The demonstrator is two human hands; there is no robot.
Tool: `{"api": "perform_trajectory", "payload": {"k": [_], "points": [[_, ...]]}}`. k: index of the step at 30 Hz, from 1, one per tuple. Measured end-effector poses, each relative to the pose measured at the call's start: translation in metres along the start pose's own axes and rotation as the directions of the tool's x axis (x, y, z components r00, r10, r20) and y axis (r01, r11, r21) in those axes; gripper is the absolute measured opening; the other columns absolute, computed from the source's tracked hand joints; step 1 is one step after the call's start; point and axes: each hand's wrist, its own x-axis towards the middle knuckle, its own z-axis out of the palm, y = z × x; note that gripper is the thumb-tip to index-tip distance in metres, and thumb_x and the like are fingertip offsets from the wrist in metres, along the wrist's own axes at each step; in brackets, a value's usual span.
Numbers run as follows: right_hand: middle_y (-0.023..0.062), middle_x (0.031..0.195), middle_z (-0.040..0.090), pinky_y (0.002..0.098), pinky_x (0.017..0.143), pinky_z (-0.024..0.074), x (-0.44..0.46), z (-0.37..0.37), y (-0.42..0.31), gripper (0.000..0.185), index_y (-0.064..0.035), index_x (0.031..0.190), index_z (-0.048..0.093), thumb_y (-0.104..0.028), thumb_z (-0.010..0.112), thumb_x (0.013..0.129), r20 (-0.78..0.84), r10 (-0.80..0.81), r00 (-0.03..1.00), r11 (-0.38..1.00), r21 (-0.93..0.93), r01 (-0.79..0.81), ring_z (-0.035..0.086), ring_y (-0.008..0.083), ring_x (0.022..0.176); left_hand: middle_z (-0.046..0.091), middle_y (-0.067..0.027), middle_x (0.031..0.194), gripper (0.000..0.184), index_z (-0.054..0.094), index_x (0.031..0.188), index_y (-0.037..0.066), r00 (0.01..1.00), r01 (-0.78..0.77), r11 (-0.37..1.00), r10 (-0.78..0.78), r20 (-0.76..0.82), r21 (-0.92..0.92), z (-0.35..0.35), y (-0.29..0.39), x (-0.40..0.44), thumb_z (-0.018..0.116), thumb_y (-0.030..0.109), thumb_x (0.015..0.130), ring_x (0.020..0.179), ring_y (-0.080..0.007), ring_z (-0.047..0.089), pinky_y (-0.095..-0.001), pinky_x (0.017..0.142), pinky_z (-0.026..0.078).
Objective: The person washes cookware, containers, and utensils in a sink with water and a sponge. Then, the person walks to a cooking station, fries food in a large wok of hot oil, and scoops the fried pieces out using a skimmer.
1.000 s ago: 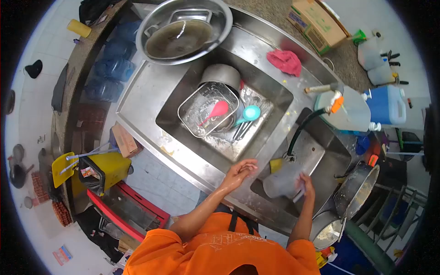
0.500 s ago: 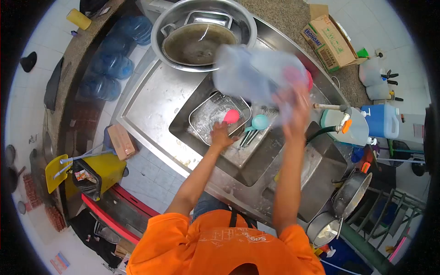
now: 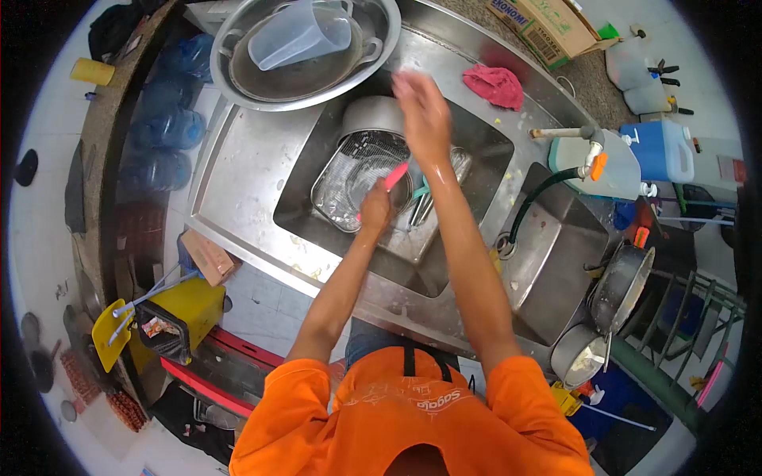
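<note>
Two hands of mine are over the big sink basin (image 3: 295, 202), center of frame. Left hand (image 3: 377, 208): closed around a pink spoon (image 3: 398, 174), which pokes out toward the upper right. Spoon sits over the metal mesh basket (image 3: 329, 186); can't tell whether it touches. Right hand (image 3: 427, 119): released, fingers extended, motion-blurred, above the basin's upper part, just beside the grey pot (image 3: 371, 115). Teal ladle (image 3: 421, 191) is mostly hidden behind my right forearm, with dark-handled utensils (image 3: 423, 211) near it. Upper left of frame: wide steel bowl (image 3: 225, 71) holding a two-handled pan (image 3: 266, 79), with a translucent jug (image 3: 300, 36) lying tilted on top. Red cloth (image 3: 494, 86) lies crumpled on the steel at upper right, near the tap (image 3: 565, 133). Black hose (image 3: 530, 205) runs from the tap into the smaller basin (image 3: 559, 250), right of center. Lower right: dark pan (image 3: 623, 289) tilted on its side, small pot (image 3: 575, 353) just below it.
</note>
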Motion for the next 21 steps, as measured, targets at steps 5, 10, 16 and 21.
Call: {"api": "perform_trajectory", "payload": {"k": [5,10,16,21], "points": [[0.0043,0.105,0.063,0.0246,0.077,0.0472,-0.168,-0.129,0.042,0.026,-0.0021,0.113,0.059,-0.023,0.052,0.099,-0.089,0.456,0.885,0.885,-0.059,-0.462,0.059,0.0112,0.089,0.063,-0.0245,0.085,0.032,0.051,0.119,0.004,0.994,-0.019,0.993,0.007,-0.11,-0.113,-0.106,0.039,-0.009,0.057,0.009,0.087,0.077,-0.0446,0.06,-0.0501,0.066,0.047],[0.0031,0.1,0.064,0.0247,0.073,0.0458,-0.283,-0.174,0.051,0.027,-0.0061,0.114,0.059,-0.027,0.051,0.1,-0.024,0.678,0.735,0.734,-0.02,-0.679,0.057,0.0099,0.083,0.064,-0.0163,0.082,0.026,0.056,0.114,0.004,0.987,-0.028,0.982,-0.002,-0.159,-0.185,-0.12,0.042,-0.02,0.059,0.013,0.09,0.069,-0.0276,0.06,-0.038,0.062,0.047],[0.0036,0.1,0.065,0.0248,0.073,0.0459,-0.31,-0.193,0.034,0.026,-0.006,0.114,0.059,-0.027,0.05,0.1,0.082,0.679,0.73,0.723,0.101,-0.684,0.058,0.0101,0.083,0.051,0.0055,0.067,0.022,0.06,0.096,0.004,0.971,0.21,0.859,-0.24,-0.004,-0.467,-0.147,0.068,-0.006,0.064,0.025,0.093,0.058,-0.0053,0.041,-0.0233,0.051,0.033],[0.0047,0.108,0.063,0.026,0.078,0.0456,-0.311,-0.236,0.005,0.029,-0.0064,0.116,0.057,-0.03,0.049,0.1,-0.025,0.645,0.764,0.754,0.185,-0.631,0.057,0.0107,0.093,0.045,0.0068,0.065,0.023,0.053,0.082,0.01,0.953,0.296,0.646,-0.253,0.169,-0.703,-0.194,0.204,-0.078,0.06,0.027,0.095,0.054,-0.004,0.041,-0.0214,0.047,0.03]]}}
